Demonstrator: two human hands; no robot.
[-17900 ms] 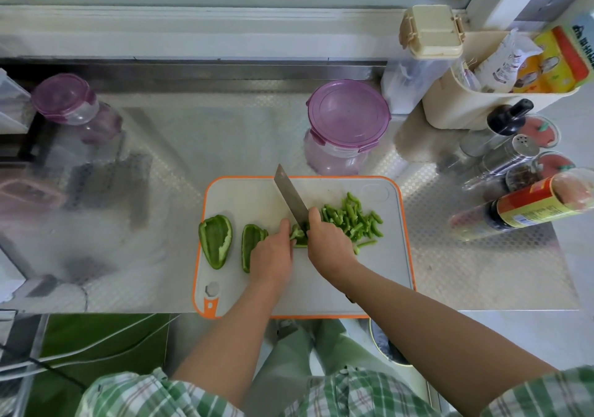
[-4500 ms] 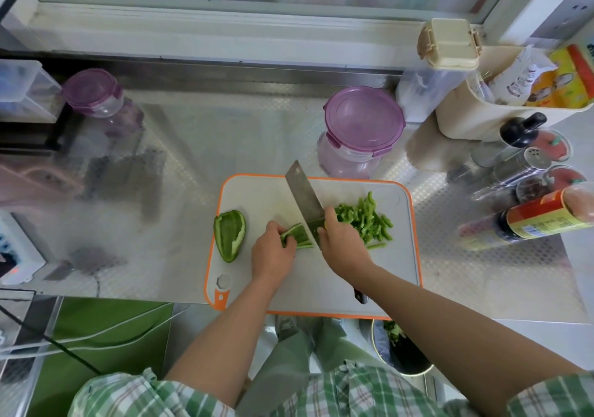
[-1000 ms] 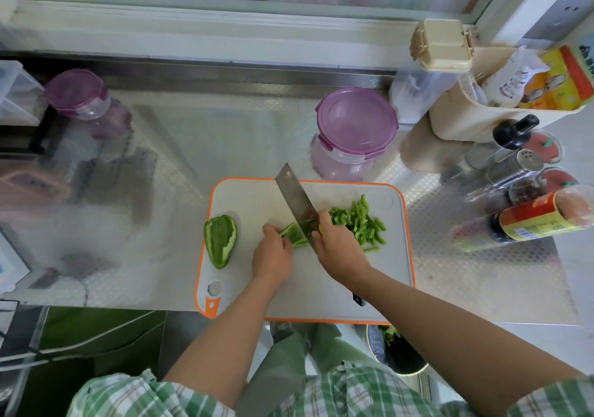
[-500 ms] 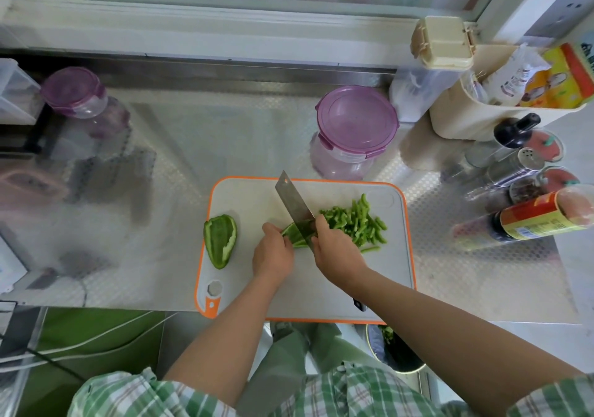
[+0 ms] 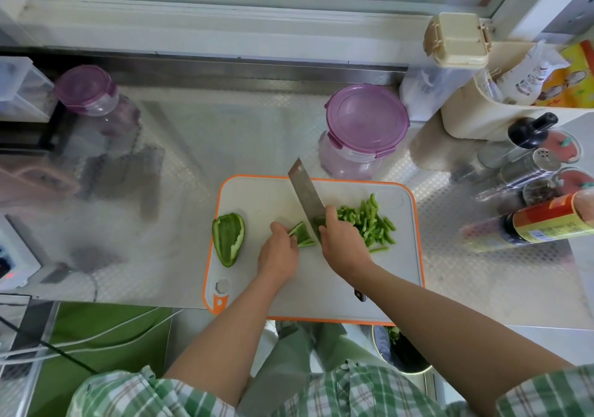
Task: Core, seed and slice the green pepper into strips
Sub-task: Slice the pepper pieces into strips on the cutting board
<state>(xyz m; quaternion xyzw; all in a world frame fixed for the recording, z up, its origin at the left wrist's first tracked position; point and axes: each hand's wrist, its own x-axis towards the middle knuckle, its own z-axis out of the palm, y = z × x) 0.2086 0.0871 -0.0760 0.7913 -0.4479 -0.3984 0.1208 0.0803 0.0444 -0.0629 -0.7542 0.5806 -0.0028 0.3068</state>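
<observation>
A white cutting board [image 5: 395,275] with an orange rim lies at the counter's front edge. My left hand [image 5: 278,251] holds down a small green pepper piece [image 5: 301,235] with curled fingers. My right hand [image 5: 344,244] grips a cleaver [image 5: 305,196], its blade standing just right of that piece, tip pointing away. A pile of cut pepper strips [image 5: 369,220] lies right of the blade. One uncut pepper section [image 5: 229,238] rests hollow side up at the board's left edge.
A purple-lidded jar [image 5: 364,130] stands just behind the board, another [image 5: 88,93] at the far left. Sauce bottles, shakers [image 5: 527,172] and a beige caddy [image 5: 475,114] crowd the right. A bin with pepper scraps [image 5: 401,349] sits below the counter edge.
Since 17.9 s ago one more pepper section has gone under the knife and the strip pile has grown. In the last second the held piece has got shorter.
</observation>
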